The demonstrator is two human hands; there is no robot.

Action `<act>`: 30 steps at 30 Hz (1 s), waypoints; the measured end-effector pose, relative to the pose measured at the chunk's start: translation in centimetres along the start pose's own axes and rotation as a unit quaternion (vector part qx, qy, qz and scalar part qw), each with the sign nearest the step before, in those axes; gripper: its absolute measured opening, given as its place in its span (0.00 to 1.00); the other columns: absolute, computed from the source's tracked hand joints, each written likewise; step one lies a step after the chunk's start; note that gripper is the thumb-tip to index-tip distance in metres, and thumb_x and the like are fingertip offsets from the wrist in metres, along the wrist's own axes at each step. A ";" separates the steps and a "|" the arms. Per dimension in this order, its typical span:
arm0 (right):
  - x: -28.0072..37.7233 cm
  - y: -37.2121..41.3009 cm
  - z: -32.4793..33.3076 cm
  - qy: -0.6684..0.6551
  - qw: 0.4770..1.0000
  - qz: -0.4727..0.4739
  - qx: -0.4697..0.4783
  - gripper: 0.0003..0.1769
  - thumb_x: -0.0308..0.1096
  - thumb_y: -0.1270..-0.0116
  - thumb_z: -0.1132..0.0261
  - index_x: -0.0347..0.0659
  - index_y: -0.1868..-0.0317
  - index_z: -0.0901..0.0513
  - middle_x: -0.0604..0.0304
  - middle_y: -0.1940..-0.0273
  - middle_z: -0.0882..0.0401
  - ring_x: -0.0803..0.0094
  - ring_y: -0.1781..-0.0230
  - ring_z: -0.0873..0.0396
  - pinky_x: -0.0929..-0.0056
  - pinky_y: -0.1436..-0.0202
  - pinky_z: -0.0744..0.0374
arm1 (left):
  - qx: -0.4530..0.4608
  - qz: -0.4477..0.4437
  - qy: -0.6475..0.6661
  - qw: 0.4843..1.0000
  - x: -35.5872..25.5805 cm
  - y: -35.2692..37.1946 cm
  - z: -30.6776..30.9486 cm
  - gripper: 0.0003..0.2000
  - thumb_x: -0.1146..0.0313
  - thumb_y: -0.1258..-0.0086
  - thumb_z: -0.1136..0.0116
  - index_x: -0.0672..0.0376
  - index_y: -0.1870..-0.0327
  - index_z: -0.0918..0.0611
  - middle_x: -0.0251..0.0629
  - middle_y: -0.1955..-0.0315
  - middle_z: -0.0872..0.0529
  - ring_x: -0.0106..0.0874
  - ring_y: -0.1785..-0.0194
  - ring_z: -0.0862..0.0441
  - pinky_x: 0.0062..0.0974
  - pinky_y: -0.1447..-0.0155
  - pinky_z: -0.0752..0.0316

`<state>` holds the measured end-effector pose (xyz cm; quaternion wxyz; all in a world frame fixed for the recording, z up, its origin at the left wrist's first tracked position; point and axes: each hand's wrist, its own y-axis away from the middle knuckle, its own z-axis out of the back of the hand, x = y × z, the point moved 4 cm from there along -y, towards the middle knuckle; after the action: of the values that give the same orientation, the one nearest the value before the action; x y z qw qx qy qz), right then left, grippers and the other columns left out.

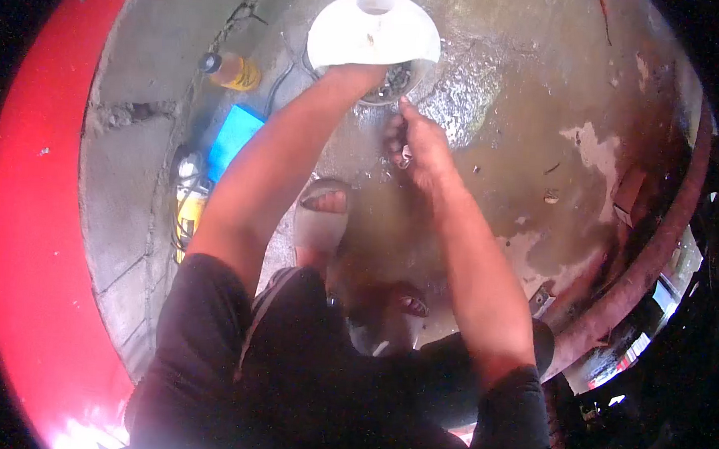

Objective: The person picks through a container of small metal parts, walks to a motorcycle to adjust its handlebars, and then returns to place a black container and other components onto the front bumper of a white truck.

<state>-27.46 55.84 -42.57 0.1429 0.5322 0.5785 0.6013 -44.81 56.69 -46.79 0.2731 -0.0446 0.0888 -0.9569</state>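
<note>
Head view: clasping white round plastic basin (374, 32) by near rim with left hand (356, 72), at concrete floor (501, 94)'s far edge. Beside it, right hand (415, 143) curled narrow, hold unclear. Probably light, stiff, slippery: rim grip suits.

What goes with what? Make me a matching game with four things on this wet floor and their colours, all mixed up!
Things:
1. funnel
2. bottle
3. flat pad
4. sandal

Colours:
a. blue
b. grey
c. white
d. yellow

Pairs: 1-c, 2-d, 3-a, 4-b
</note>
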 end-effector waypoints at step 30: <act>-2.6 -2.1 -1.4 -0.098 0.992 0.074 0.029 0.28 0.56 0.24 0.55 0.37 0.65 0.26 0.59 0.77 0.29 0.72 0.83 0.31 0.73 0.82 0.36 | 0.411 -0.031 0.375 0.830 -2.8 2.9 -3.2 0.21 0.58 0.30 0.57 0.68 0.58 0.17 0.58 0.56 0.17 0.47 0.52 0.19 0.42 0.42 0.32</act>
<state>-28.50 53.64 -45.27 0.1388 0.6341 0.5378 0.5379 -41.38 56.19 -50.56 0.1825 0.4315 -0.2187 -0.8560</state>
